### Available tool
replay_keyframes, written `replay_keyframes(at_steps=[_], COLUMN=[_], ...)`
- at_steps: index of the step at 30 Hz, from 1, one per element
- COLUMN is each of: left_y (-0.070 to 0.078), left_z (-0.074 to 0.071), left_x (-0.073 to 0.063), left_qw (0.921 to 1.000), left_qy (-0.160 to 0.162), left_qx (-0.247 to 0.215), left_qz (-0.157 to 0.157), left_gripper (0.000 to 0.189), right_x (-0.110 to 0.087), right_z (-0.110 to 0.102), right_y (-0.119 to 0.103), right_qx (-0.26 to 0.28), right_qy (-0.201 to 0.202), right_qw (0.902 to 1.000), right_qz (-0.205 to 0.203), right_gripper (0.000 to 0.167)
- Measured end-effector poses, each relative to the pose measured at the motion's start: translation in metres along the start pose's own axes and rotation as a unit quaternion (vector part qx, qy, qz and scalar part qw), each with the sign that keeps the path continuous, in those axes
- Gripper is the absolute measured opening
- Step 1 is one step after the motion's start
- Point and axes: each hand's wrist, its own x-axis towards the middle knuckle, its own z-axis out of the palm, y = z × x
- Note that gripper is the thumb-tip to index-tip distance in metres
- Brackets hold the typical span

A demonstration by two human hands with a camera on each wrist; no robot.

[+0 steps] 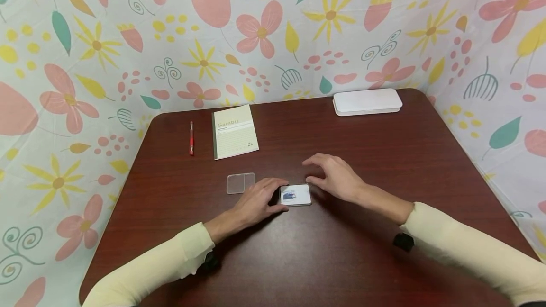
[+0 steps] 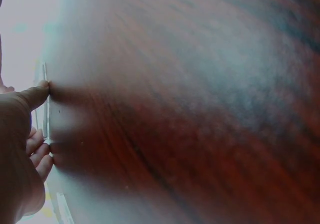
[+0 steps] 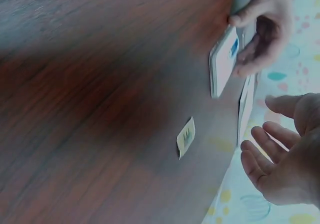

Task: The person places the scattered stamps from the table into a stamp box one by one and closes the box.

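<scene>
A flat rectangular case (image 1: 300,195), its top face white with a blue print, lies on the table in front of the person. My left hand (image 1: 260,198) holds its left end, thumb on the near edge and fingers on the far edge. In the right wrist view the case (image 3: 224,63) shows a pale, thick side. Right of it hovers my right hand (image 1: 339,177), fingers spread and loosely bent around nothing. A small yellowish piece with dark print (image 3: 186,138) lies near the case in the right wrist view. A clear plastic lid (image 1: 236,184) rests just behind my left hand.
Farther back lie a red pen (image 1: 191,139) and a cream notebook (image 1: 234,134). A white oblong box (image 1: 368,102) stands at the back right of the dark wooden table (image 1: 324,259). Flower-patterned cloth (image 1: 264,60) hangs behind the table and along its sides.
</scene>
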Motion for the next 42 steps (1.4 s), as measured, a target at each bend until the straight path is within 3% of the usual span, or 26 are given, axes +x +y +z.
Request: replay_keyframes(at_steps=[7,16,24,32,42], left_y=[0.000,-0.001,-0.001,-0.001,0.000], left_z=[0.001,0.000,-0.001,0.000,0.000], left_x=[-0.002,-0.001,0.001,0.000,0.000], left_qw=[0.9999,1.0000,1.0000,1.0000,1.0000], left_qy=[0.009,0.003,-0.006,-0.005,0.000], left_qx=[0.004,0.004,0.004,0.002,-0.001], left_qz=[0.005,0.001,-0.006,-0.007,-0.001], left_gripper=[0.067,0.066,0.065,0.065,0.065], right_x=[-0.013,-0.032,-0.043,-0.045,-0.045], right_z=[-0.012,-0.014,-0.010,-0.001,0.004], right_y=[0.022,0.049,0.066,0.072,0.074], right_qx=[0.004,0.021,0.021,0.023,0.033], right_qy=[0.002,0.015,0.028,0.044,0.036], right_qw=[0.9999,0.9993,0.9994,0.9987,0.9984], right_qz=[0.012,0.026,0.008,0.012,0.028], right_gripper=[0.058,0.044,0.030,0.025,0.023])
